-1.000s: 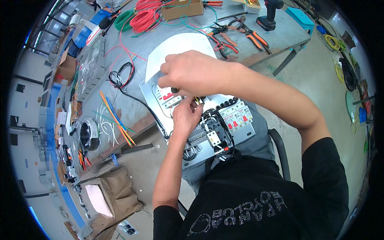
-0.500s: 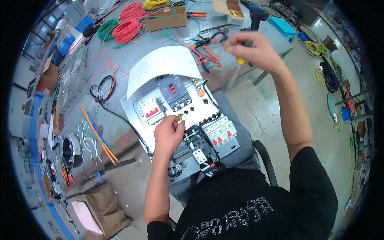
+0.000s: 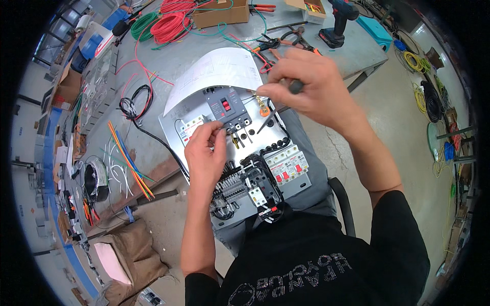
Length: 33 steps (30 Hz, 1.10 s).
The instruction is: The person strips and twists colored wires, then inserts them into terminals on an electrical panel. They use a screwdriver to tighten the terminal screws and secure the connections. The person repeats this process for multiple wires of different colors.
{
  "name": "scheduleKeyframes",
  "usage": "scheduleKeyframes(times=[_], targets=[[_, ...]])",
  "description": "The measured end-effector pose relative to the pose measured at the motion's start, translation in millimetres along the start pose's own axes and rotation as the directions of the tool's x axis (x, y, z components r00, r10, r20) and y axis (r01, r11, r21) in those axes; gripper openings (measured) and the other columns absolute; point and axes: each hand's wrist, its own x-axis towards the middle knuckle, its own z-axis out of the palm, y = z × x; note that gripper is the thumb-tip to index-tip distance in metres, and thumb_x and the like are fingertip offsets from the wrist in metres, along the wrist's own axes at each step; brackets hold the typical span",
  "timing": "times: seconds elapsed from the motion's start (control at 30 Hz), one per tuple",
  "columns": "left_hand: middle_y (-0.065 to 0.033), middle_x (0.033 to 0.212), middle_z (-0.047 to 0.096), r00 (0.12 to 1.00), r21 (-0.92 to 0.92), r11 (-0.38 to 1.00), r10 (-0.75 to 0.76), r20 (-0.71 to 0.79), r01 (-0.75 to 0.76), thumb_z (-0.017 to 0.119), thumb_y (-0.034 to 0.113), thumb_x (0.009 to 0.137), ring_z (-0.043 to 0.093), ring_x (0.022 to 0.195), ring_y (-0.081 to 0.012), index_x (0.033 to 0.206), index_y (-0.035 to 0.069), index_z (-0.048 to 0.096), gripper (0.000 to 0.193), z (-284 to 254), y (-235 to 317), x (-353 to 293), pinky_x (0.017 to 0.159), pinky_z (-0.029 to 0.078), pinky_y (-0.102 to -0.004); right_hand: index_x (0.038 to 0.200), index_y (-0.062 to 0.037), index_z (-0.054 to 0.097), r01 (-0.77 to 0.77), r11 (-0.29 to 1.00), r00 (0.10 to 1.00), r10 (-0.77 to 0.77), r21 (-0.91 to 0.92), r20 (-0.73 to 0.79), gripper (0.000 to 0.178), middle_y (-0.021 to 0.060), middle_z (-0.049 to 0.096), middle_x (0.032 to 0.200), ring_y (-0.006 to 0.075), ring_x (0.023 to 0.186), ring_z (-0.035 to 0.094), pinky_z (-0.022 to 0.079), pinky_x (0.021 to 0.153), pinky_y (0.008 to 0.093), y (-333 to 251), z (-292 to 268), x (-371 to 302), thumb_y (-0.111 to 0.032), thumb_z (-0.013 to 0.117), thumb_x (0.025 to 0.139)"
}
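My right hand (image 3: 311,86) is closed around a screwdriver (image 3: 267,121). Its dark handle end shows between the fingers, and the shaft slants down toward the metal panel (image 3: 250,145) on my lap. My left hand (image 3: 204,155) pinches its thumb and fingers together at the lower terminals of the grey moulded-case circuit breaker (image 3: 223,108); whatever lies between the fingertips is too small to make out. Just beside them is a short yellow-green piece (image 3: 235,142). A white breaker with red levers (image 3: 190,128) is partly covered by my left hand. A paper sheet (image 3: 217,71) curves over the panel's far end.
Small breakers (image 3: 287,168) and a black wired device (image 3: 259,183) sit on the panel's near part. On the table (image 3: 168,153) lie coloured wires (image 3: 130,160), red coils (image 3: 173,25), pliers (image 3: 268,43) and a cordless drill (image 3: 337,25). A chair armrest (image 3: 341,204) is at right.
My right hand has come left and down over the panel, the screwdriver now angled toward it. My left hand has moved slightly up and left to the breaker's terminals.
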Motion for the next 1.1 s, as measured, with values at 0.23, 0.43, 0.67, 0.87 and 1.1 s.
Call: scheduleKeyframes(times=[0.23, 0.43, 0.67, 0.87, 1.1], targets=[[-0.0087, 0.092, 0.072, 0.991, -0.048, 0.996, -0.080, -0.111, 0.075, 0.073, 0.007, 0.097, 0.067, 0.077, -0.0128, 0.109, -0.001, 0.074, 0.014, -25, -17, -12, 0.072, 0.055, -0.0283, 0.095, -0.0023, 0.072, -0.413, 0.896, 0.831, 0.445, -0.167, 0.335, 0.017, 0.0072, 0.068, 0.083, 0.0164, 0.077, 0.062, 0.050, 0.070, 0.0347, 64, -36, 14, -0.017, 0.077, 0.089], [-0.0076, 0.093, 0.073, 0.979, -0.090, 0.984, -0.166, -0.119, 0.156, 0.071, 0.009, 0.100, 0.065, 0.078, -0.0112, 0.109, -0.001, 0.074, 0.014, -43, -33, -15, 0.073, 0.053, -0.0274, 0.101, -0.0082, 0.077, -0.402, 0.867, 0.717, 0.498, -0.294, 0.487, 0.024, 0.0118, 0.078, 0.099, 0.0269, 0.095, 0.073, 0.056, 0.086, 0.0381, 163, 24, -8, -0.024, 0.078, 0.084], [-0.0011, 0.091, 0.069, 0.943, -0.163, 0.960, -0.260, -0.206, 0.229, 0.070, 0.011, 0.103, 0.061, 0.082, -0.0069, 0.112, -0.003, 0.072, 0.017, -70, -73, -34, 0.072, 0.050, -0.0245, 0.100, -0.0112, 0.079, -0.455, 0.764, 0.596, 0.643, -0.458, 0.480, 0.028, 0.0122, 0.078, 0.098, 0.0300, 0.096, 0.074, 0.057, 0.087, 0.0408, 176, 53, -8, -0.028, 0.084, 0.079], [0.0014, 0.089, 0.068, 0.924, -0.195, 0.947, -0.299, -0.237, 0.256, 0.071, 0.012, 0.104, 0.058, 0.079, -0.0057, 0.113, -0.002, 0.072, 0.018, -74, -91, -40, 0.071, 0.048, -0.0232, 0.097, -0.0170, 0.082, -0.305, 0.795, 0.714, 0.555, -0.524, 0.427, 0.022, 0.0127, 0.078, 0.098, 0.0322, 0.097, 0.075, 0.058, 0.088, 0.0428, 181, 74, -28, -0.026, 0.085, 0.077], [-0.0003, 0.091, 0.070, 0.930, -0.201, 0.961, -0.241, -0.277, 0.190, 0.071, 0.009, 0.103, 0.062, 0.081, -0.0068, 0.115, -0.002, 0.072, 0.017, -65, -73, -34, 0.073, 0.050, -0.0236, 0.107, -0.0063, 0.082, -0.442, 0.861, 0.801, 0.504, -0.250, 0.322, 0.028, 0.0172, 0.077, 0.092, 0.0289, 0.083, 0.073, 0.056, 0.080, 0.0384, 168, 11, -1, -0.022, 0.084, 0.084]])
